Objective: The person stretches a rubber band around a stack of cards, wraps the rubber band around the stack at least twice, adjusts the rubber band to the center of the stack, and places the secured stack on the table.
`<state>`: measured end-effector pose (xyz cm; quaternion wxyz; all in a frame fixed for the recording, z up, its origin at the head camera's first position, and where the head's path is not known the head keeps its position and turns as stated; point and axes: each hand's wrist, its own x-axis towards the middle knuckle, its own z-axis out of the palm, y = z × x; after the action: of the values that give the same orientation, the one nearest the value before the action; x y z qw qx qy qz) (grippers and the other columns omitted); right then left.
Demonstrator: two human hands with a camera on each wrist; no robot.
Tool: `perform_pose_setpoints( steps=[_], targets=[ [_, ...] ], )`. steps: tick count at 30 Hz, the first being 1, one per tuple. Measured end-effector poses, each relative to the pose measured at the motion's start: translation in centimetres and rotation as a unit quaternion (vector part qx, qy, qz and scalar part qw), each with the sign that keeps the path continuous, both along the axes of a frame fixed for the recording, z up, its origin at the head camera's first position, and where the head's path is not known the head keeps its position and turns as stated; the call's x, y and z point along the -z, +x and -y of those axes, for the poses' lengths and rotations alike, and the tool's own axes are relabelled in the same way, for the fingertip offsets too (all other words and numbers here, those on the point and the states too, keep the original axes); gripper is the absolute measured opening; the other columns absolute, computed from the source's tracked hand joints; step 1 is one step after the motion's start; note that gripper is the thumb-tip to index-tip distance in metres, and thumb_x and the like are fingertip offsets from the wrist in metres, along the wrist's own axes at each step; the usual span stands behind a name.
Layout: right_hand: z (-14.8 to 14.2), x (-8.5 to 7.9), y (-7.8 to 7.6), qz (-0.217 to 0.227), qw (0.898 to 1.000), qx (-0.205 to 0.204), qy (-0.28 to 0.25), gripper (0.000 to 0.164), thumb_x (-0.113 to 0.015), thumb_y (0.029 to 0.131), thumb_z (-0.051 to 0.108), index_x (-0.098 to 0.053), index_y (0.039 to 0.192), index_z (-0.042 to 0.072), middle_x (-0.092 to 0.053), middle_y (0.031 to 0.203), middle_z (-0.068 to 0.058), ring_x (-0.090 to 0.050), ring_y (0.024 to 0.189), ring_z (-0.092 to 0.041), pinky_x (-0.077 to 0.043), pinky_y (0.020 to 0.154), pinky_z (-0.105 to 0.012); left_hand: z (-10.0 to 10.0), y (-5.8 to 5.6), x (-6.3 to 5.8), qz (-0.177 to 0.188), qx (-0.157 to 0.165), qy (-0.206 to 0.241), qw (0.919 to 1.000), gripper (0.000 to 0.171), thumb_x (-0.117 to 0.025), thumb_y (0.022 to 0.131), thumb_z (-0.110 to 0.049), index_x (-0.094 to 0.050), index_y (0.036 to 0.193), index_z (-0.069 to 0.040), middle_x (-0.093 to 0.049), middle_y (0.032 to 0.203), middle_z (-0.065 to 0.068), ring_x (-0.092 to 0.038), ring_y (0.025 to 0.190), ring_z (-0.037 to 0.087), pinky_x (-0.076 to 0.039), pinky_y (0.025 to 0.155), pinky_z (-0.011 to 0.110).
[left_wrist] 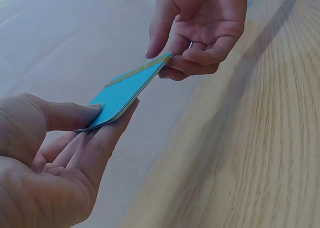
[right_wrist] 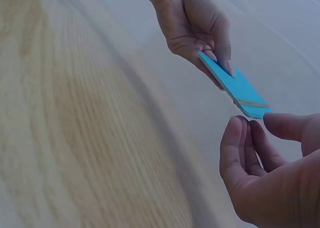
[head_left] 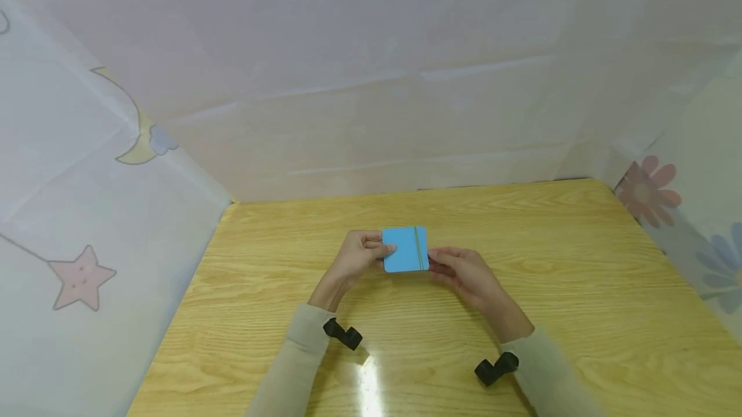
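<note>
A thin, square, light blue stack of cards or pad with rounded corners is held up over the table. A tan rubber band runs round it near its right side. My left hand pinches its left side, thumb on the blue face and fingers beneath, as the left wrist view shows. At the opposite edge is my right hand. Its fingers are loosely bent, with the fingertips right at the banded end and the thumb apart from them.
The wood-grain table extends beneath both hands. Behind it rises a pale, creased sheet, with printed sheets at both sides. Each sleeve carries a small black wrist mount, one on the left and one on the right.
</note>
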<state>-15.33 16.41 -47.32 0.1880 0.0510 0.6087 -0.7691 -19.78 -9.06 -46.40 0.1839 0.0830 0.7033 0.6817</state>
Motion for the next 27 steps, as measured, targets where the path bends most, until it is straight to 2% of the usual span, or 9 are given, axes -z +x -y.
perform_pose_setpoints(
  steps=[5, 12, 20, 24, 27],
  targets=[
    [0.3, 0.3, 0.5, 0.006, 1.0, -0.002, -0.014, 0.035, -0.065, 0.106, 0.016, -0.063, 0.13, -0.009, -0.075, 0.101, -0.001, -0.074, 0.101, -0.017, -0.063, 0.098, -0.03, 0.1, 0.0, 0.1, -0.004, -0.006, 0.005, 1.0, 0.03, -0.072, 0.099, -0.005, -0.072, 0.128, 0.003, -0.08, 0.112, 0.021, -0.08, 0.089, 0.017, -0.068, 0.082, 0.036],
    [0.7, 0.5, 0.9, 0.019, 0.999, 0.015, -0.043, 0.043, -0.062, 0.107, 0.011, -0.052, 0.14, -0.015, -0.073, 0.103, -0.002, -0.073, 0.101, -0.014, -0.063, 0.096, -0.026, -0.3, -0.1, 0.0, 0.007, -0.011, 0.01, 0.9999, 0.028, -0.072, 0.099, -0.005, -0.074, 0.126, 0.002, -0.08, 0.112, 0.02, -0.08, 0.091, 0.018, -0.068, 0.083, 0.036],
    [1.3, 0.8, 1.1, 0.028, 0.995, 0.047, -0.081, 0.033, -0.064, 0.106, 0.012, -0.062, 0.132, -0.007, -0.073, 0.103, -0.003, -0.072, 0.1, -0.014, -0.062, 0.096, -0.025, -0.3, -0.2, -0.2, 0.006, -0.015, 0.006, 0.9998, 0.031, -0.071, 0.099, -0.005, -0.072, 0.13, 0.001, -0.078, 0.119, 0.021, -0.08, 0.096, 0.022, -0.067, 0.086, 0.038],
    [1.4, 0.9, 1.1, 0.03, 0.994, 0.047, -0.091, 0.033, -0.065, 0.105, 0.011, -0.061, 0.133, -0.006, -0.073, 0.104, -0.002, -0.072, 0.103, -0.014, -0.062, 0.095, -0.023, -0.3, -0.3, 0.0, 0.0, -0.011, 0.008, 0.9999, 0.033, -0.07, 0.1, -0.004, -0.07, 0.132, 0.003, -0.077, 0.121, 0.023, -0.08, 0.1, 0.025, -0.067, 0.088, 0.042],
    [1.5, 1.1, 1.1, 0.036, 0.993, 0.048, -0.099, 0.027, -0.064, 0.106, 0.011, -0.064, 0.13, -0.002, -0.073, 0.105, -0.002, -0.072, 0.105, -0.015, -0.062, 0.097, -0.025, -0.3, -0.3, 0.0, -0.001, -0.013, 0.006, 0.9999, 0.032, -0.07, 0.1, -0.005, -0.07, 0.131, 0.003, -0.077, 0.12, 0.023, -0.08, 0.1, 0.025, -0.066, 0.089, 0.043]
  ],
)
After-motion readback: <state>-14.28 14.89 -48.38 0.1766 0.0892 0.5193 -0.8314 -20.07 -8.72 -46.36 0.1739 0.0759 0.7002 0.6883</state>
